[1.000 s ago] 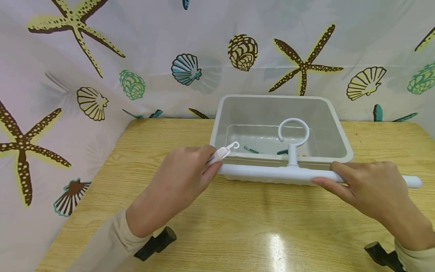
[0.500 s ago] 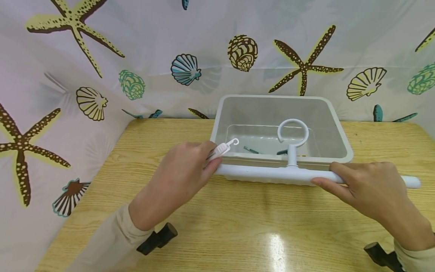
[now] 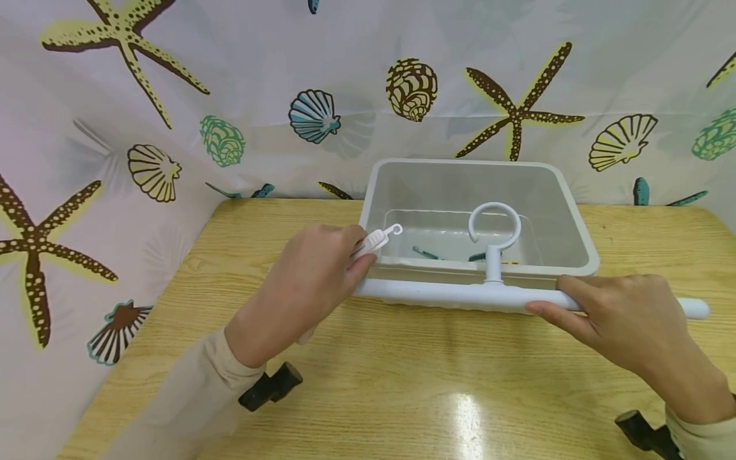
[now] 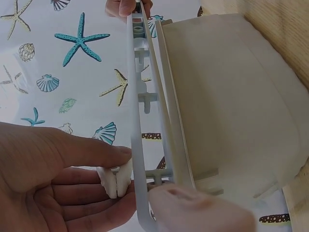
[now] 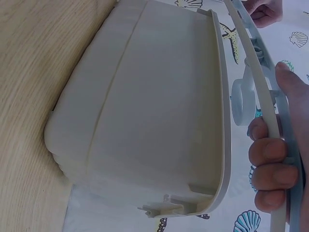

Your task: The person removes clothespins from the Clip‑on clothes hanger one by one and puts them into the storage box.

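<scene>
A white hanger bar [image 3: 448,295] with an upright ring hook [image 3: 494,227] lies level along the near rim of a pale plastic tub [image 3: 581,223]. My left hand [image 3: 359,265] grips the bar's left end and pinches a small white clip [image 3: 376,239] there. In the left wrist view the clip [image 4: 116,179] sits between the fingers [image 4: 87,152], right beside the bar [image 4: 135,121]. My right hand [image 3: 558,297] is curled round the bar's right part. The right wrist view shows those fingers [image 5: 273,169] wrapped on the bar [image 5: 258,82] next to the tub [image 5: 154,111].
The tub stands on a wooden table [image 3: 402,383] and has a few teal pegs [image 3: 425,253] on its bottom. A curtain with shells and starfish [image 3: 310,115] closes off the back and left. Black wrist mounts [image 3: 270,386] show below both forearms.
My left hand, with the clip and the bar's left end, has shifted slightly up and toward the tub. The right hand has kept its place.
</scene>
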{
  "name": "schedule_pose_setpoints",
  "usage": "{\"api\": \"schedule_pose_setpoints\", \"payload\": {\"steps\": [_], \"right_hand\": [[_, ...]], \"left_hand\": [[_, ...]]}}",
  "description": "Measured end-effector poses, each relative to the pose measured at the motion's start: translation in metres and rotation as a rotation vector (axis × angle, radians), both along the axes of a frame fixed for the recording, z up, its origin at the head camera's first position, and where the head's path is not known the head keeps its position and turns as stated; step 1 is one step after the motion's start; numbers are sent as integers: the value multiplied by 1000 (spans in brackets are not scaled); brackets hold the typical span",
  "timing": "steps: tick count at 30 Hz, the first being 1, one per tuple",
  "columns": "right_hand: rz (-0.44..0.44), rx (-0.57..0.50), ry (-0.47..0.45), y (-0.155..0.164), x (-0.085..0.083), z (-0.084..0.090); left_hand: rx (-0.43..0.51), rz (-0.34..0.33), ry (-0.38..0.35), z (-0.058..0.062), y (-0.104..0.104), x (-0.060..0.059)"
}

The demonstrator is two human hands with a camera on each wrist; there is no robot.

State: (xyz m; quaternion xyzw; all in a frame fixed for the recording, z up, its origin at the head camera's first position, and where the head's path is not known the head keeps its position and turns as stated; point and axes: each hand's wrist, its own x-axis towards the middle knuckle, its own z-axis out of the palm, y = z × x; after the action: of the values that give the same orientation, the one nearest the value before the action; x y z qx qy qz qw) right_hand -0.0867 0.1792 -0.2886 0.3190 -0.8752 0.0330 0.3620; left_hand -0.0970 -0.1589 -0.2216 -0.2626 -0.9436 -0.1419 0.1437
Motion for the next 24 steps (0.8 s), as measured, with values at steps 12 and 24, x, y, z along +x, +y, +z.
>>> {"api": "schedule_pose_setpoints", "payload": {"steps": [12, 24], "right_hand": [[-1, 7, -1, 1, -1, 0], [-10, 8, -3, 1, 0, -1]], "left_hand": [[-29, 34, -68, -1, 1, -15], [-67, 85, -141, -4, 2, -29]]}}
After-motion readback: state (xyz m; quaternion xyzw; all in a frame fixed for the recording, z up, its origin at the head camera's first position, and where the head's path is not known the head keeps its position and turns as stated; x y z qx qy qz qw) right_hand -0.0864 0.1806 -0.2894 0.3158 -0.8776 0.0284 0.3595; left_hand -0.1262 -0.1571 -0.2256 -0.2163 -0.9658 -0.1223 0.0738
